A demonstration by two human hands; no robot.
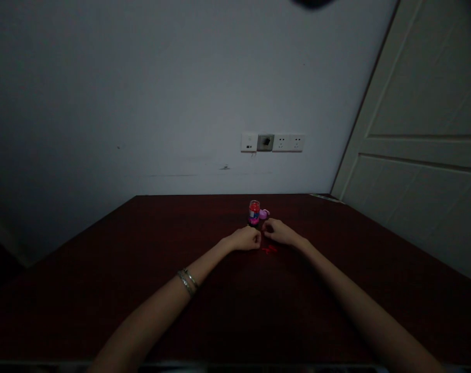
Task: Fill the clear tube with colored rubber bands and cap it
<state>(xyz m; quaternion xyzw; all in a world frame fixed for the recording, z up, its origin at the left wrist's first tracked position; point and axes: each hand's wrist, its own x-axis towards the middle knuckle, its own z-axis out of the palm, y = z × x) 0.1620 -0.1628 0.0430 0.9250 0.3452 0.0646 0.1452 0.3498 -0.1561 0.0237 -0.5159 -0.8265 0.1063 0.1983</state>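
Observation:
Both hands rest low over the dark red table, close together. My left hand point(248, 238) has its fingers curled inward; what they hold, if anything, is too small to make out. Facing it, my right hand point(278, 231) has thumb and fingers bent toward each other, and nothing can be made out between them. Just beyond the hands stands a small clear jar point(254, 212) with red and pink contents and a blue-and-white label. A pink lid-like piece point(264, 214) lies at its right side. Small bright red bits point(269, 249) lie on the table below my right hand.
The dark red table point(103, 269) reaches back to a pale wall point(161, 103). Sockets and switches point(281, 143) are set in the wall above its back edge. A panelled door point(422, 145) stands along the right side.

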